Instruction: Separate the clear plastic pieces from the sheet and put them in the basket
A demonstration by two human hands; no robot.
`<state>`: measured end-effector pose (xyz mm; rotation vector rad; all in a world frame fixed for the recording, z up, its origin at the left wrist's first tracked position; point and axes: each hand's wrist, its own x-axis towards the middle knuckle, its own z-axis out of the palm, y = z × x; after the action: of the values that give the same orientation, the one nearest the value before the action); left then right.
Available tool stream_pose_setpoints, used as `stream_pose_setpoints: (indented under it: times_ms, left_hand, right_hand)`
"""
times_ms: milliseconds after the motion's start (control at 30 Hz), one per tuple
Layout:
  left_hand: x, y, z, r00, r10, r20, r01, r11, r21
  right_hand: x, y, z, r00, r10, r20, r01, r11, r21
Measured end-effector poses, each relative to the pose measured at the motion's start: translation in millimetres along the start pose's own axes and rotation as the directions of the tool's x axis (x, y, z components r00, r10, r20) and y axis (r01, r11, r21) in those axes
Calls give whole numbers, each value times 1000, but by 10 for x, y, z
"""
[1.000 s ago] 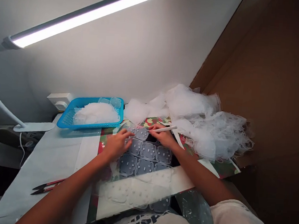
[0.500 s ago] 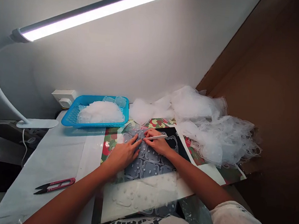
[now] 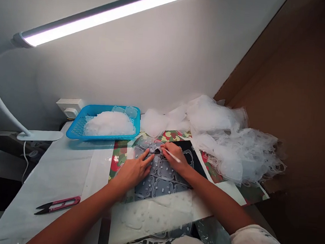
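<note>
My left hand (image 3: 138, 170) lies with fingers stretched out on a translucent sheet (image 3: 162, 186) moulded with rounded panels and small raised bumps. My right hand (image 3: 174, 156) is closed around a slim white pen-like tool (image 3: 173, 156), whose rear end slants down to the right. Between the two hands, a bit of the sheet looks lifted, with a dark gap below it. The tool's tip is hidden by my fingers. Black backing (image 3: 187, 147) shows under the sheet on the right.
A blue basket (image 3: 75, 127) of clear pieces stands at the back left. Pink-handled thread snips (image 3: 61, 203) lie on the left. Translucent scraps (image 3: 223, 138) are heaped at the back right. A white lamp (image 3: 38, 135) is at the left, and a cardboard wall (image 3: 294, 110) at the right.
My right hand has turned, swinging the tool's rear end down toward me. A bit of the sheet now looks raised near its fingertips. My left hand has barely moved.
</note>
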<state>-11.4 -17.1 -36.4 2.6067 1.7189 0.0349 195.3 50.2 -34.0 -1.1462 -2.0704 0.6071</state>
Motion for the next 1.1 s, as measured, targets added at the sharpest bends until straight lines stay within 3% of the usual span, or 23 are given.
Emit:
stream_pose_setpoints:
  times_ms: [67, 133, 200, 300, 367, 467, 533, 700, 800, 967, 1100]
  left_hand:
    - [-12, -1, -12, 999, -25, 31, 25, 999, -21]
    - [0, -19, -68, 997, -41, 59, 45, 997, -69]
    - [65, -58, -173, 995, -53, 85, 65, 987, -146]
    - [289, -127, -368, 985, -126, 114, 158, 928, -339]
    - [482, -150, -463, 978, -143, 152, 204, 808, -552]
    - [708, -139, -478, 981, -55, 185, 182, 585, -790]
    - [766, -120, -417, 987, -20, 159, 145, 534, -833]
    - [665, -128, -269, 996, -56, 68, 88, 582, -808]
    - [566, -143, -253, 992, -120, 33, 105, 658, -746]
    - [474, -80, -290, 981, -192, -5, 155, 806, -571]
    - [375, -7, -294, 973, -204, -110, 118, 843, -524]
  right_hand:
    - [-15, 184, -206, 962, 159, -222, -154, 987, 37]
    - [-51, 382, -425, 863, 275, -424, -255, 961, 105]
    - [-108, 490, -582, 821, 345, -455, -268, 936, 228]
    - [-212, 346, -621, 888, 321, -330, -199, 914, 354]
    - [-273, 94, -547, 941, 234, -247, -140, 928, 346]
    - [-308, -252, -425, 993, 112, -37, -95, 946, 311]
    - [-267, -332, -388, 993, 92, 78, -114, 927, 356]
    - [16, -97, -385, 944, 305, 127, -315, 715, 625]
    - [172, 9, -334, 921, 331, 207, -381, 645, 663]
    - [312, -34, -199, 922, 292, 256, -388, 721, 574]
    - [366, 44, -152, 928, 339, 155, -372, 819, 436]
